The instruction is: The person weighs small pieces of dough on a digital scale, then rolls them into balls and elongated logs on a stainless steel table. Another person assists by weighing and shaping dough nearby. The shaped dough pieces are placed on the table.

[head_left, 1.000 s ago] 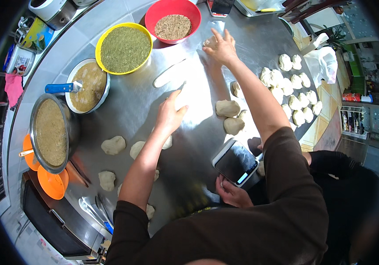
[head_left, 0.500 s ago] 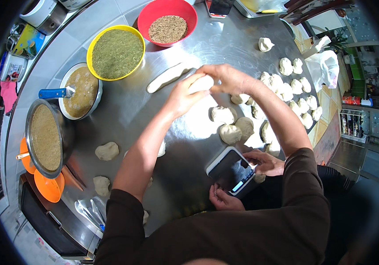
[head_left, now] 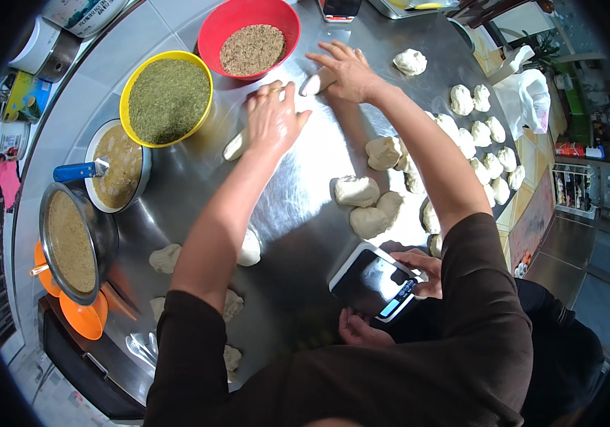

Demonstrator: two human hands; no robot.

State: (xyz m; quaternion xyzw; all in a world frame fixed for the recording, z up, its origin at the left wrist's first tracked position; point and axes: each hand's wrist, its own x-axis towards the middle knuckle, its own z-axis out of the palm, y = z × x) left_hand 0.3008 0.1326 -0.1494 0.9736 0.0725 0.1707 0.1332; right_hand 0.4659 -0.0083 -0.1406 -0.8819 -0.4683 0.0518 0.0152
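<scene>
Here, at the frame's upper centre, I see both grips spread palm-down on the counter point(head_left: 294, 285): left hand point(head_left: 275, 119) over a dough roll point(head_left: 235, 145), right hand point(head_left: 350, 77) over a shorter piece point(head_left: 316, 82). Both look lengthened; the dough lumps point(head_left: 356, 191) right of centre seem unshaped.

Arrangement on the worktop point(head_left: 298, 299), referred to the scale point(head_left: 365, 285). Just beyond the scale: clustered dough pieces point(head_left: 357, 191). Farther beyond, to its left: two dough rolls point(head_left: 317, 82), partly covered by the left hand point(head_left: 276, 117) and right hand point(head_left: 350, 77). Beyond, right: grouped dough balls point(head_left: 492, 167). Left: loose dough lumps point(head_left: 166, 257). Far left, curving away beyond the scale: crumb bowl point(head_left: 109, 242), paste bowl point(head_left: 145, 174) with spatula point(head_left: 74, 173) across its rim, powder bowl point(head_left: 124, 107), meal bowl point(head_left: 210, 43).
</scene>
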